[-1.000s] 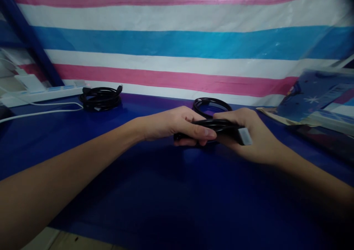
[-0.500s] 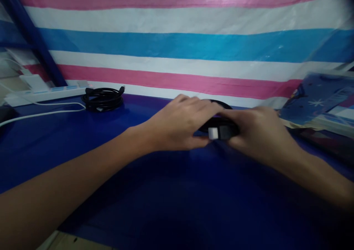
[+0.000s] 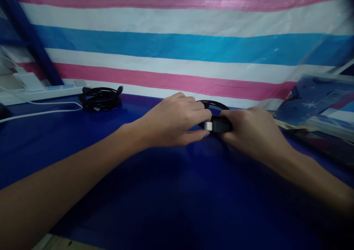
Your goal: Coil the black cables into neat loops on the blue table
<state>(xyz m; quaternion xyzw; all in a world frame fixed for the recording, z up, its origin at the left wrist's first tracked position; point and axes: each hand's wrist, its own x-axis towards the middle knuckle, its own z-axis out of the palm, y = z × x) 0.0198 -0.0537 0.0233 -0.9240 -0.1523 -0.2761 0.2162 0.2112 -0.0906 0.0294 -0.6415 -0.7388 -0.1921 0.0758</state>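
A coiled black cable [image 3: 217, 104] is held between my two hands just above the blue tabletop [image 3: 171, 191]. Its black plug with a silver metal end [image 3: 221, 124] points left. My right hand [image 3: 250, 130] grips the coil and plug from the right, thumb and fingers closed on them. On the left side, the curled fingers of my left hand [image 3: 181, 119] close on the coil, thumb below and close to the plug's metal tip. Part of the coil is hidden behind the fingers.
Another coiled black cable [image 3: 100, 99] lies at the back left, beside a white power strip [image 3: 52, 91] and white cords [image 3: 52, 112]. Striped sheeting [image 3: 171, 47] hangs behind the table. At right stand a blue printed package [image 3: 312, 100] and a dark flat object [image 3: 320, 143].
The plug has shifted slightly left and up, along with my right hand. My left fingers have drawn back and curled more, so more of the coil shows between the hands.
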